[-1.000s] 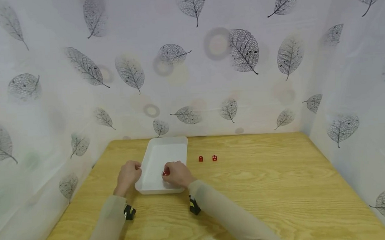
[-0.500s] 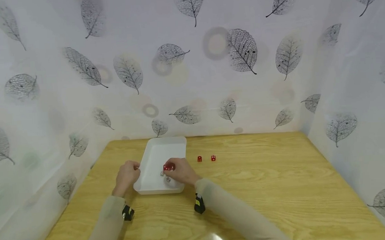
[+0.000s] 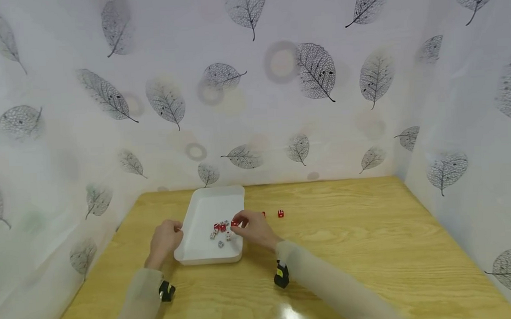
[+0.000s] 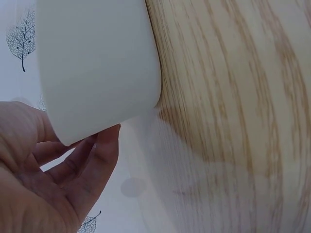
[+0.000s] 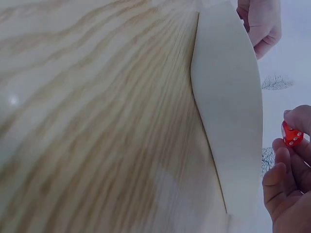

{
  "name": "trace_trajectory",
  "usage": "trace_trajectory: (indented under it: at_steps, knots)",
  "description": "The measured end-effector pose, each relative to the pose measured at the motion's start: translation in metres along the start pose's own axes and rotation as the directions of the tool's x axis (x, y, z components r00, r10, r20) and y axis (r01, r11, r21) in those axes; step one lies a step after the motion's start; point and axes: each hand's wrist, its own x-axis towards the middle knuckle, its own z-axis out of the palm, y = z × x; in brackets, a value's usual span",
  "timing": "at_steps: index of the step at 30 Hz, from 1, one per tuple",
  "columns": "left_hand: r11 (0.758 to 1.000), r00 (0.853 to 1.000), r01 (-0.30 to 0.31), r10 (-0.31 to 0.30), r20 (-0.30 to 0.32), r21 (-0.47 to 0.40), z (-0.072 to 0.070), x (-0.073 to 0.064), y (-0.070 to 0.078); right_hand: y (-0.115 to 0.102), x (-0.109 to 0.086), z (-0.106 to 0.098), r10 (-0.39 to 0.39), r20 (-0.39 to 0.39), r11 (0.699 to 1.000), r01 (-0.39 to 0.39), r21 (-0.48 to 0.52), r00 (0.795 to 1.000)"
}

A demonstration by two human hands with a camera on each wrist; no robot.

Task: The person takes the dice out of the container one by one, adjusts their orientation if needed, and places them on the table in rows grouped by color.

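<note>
My left hand [image 3: 164,243] grips the left rim of a white tray [image 3: 214,203], thumb and fingers on either side of the edge in the left wrist view. Between the right hand's [image 3: 258,231] thumb and fingertips is a red die [image 5: 291,135], held over the tray's right side. Inside the tray, toward its near half, lie red dice [image 3: 223,228] and several whitish dice [image 3: 220,244], loosely spread. On the table right of the tray sits another red die [image 3: 280,213]; a second one [image 3: 264,214] is mostly hidden behind my right hand.
The wood-grain table [image 3: 349,250] extends right of the tray and in front of it. A pale curtain with leaf prints [image 3: 296,105] encloses the back and both sides.
My right hand has lifted and shifted right from the dice in the tray, keeping a red die pinched. More dice now show in the tray. The left hand stays at the rim.
</note>
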Motion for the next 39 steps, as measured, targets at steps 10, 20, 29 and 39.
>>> trace_trajectory:
  at_steps: [10, 20, 29, 39]
  knots:
    - [1.000, 1.000, 0.012, -0.012, 0.003, 0.003, 0.001, 0.000, -0.001, 0.024, -0.014, -0.026, 0.069, 0.079, 0.997, -0.066, -0.043, 0.994]
    - [1.000, 1.000, -0.021, 0.021, 0.004, -0.013, 0.000, 0.000, -0.001, 0.045, -0.025, -0.051, 0.045, 0.084, 0.993, -0.035, -0.113, 0.995]
    - [1.000, 1.000, -0.013, 0.013, 0.007, -0.019, 0.002, -0.002, -0.002, 0.056, -0.036, -0.073, 0.105, 0.101, 0.979, -0.085, -0.186, 0.989]
    - [0.999, 0.999, -0.039, 0.039, 0.011, -0.024, 0.000, -0.004, -0.003, 0.075, -0.049, -0.097, 0.199, 0.079, 0.965, -0.181, -0.191, 0.977]
